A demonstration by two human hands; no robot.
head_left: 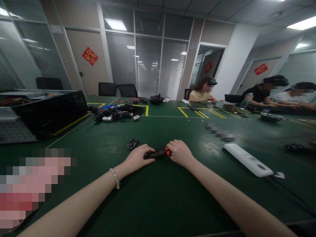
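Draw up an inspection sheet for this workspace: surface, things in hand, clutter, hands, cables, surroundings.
Surface: dark green tabletop, with yellow lines toward its far side.
Things in hand: dark-jawed pliers with red handles; a dark piece at the jaw end, too unclear to identify.
Clutter: small black part beyond the left hand; jumbled heap of dark parts; large black metal case on the left.
Hands: right hand grips the handles; left hand pinches the dark piece.
Cables: dark cord by the long white plastic bar, right.
Surroundings: seated people in yellow, black and white tops; red diamond-shaped door sign.
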